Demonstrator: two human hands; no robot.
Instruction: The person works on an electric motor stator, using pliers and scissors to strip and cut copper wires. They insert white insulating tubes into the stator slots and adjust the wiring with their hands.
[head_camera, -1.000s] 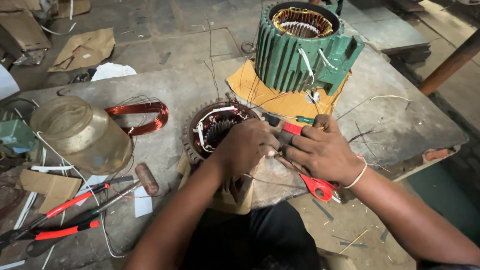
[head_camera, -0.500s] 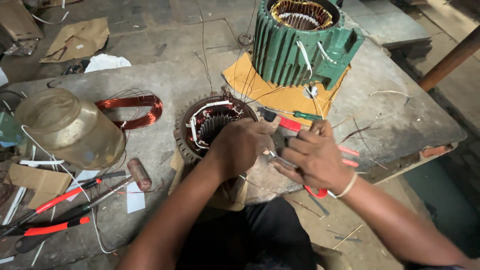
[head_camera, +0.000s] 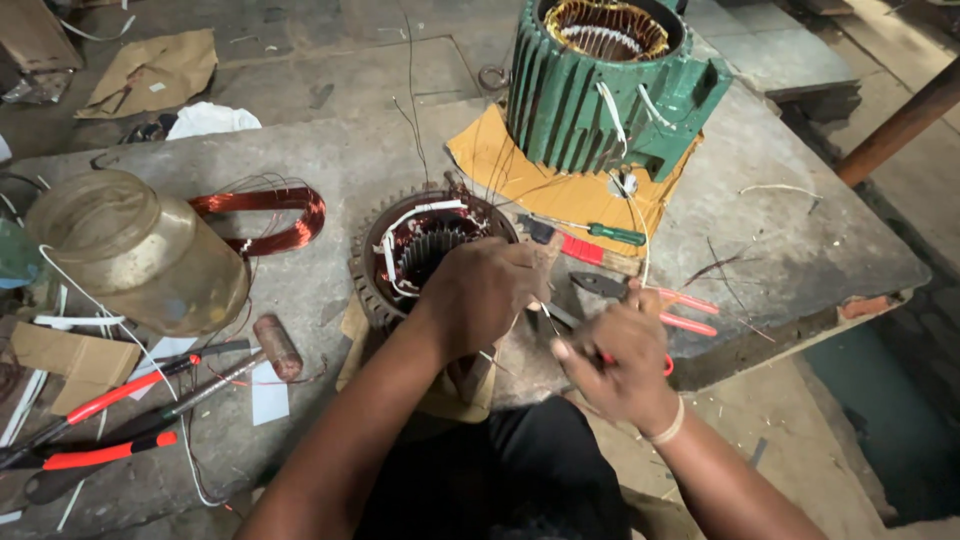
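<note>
Working at a small round stator (head_camera: 432, 255), the person sits at the near edge of the counter (head_camera: 800, 250) with both hands over it. This stator lies flat, its toothed core ringed with copper windings and white sleeving, on a scrap of cardboard. Resting on its near right rim, the left hand (head_camera: 485, 292) has its fingers curled closed, seemingly pinching a thin wire; what they grip is hidden by the knuckles. Just beside it, the right hand (head_camera: 612, 360) is closed around red-handled pliers (head_camera: 655, 305), whose dark jaws point toward the left hand. Judging from this, the step in hand is trimming or pulling a lead from the winding; the next move would call for holding the wire taut and placing the jaws precisely, without nicking neighbouring coils.

Behind stands a large green motor housing (head_camera: 600, 85) on yellow paper, with a green-handled screwdriver (head_camera: 612, 234) near its foot. To the left lie a loose copper coil (head_camera: 270, 215), a cloudy plastic jar (head_camera: 135, 250) on its side, a small hammer (head_camera: 270, 348) and red-handled cutters (head_camera: 95, 430).
</note>
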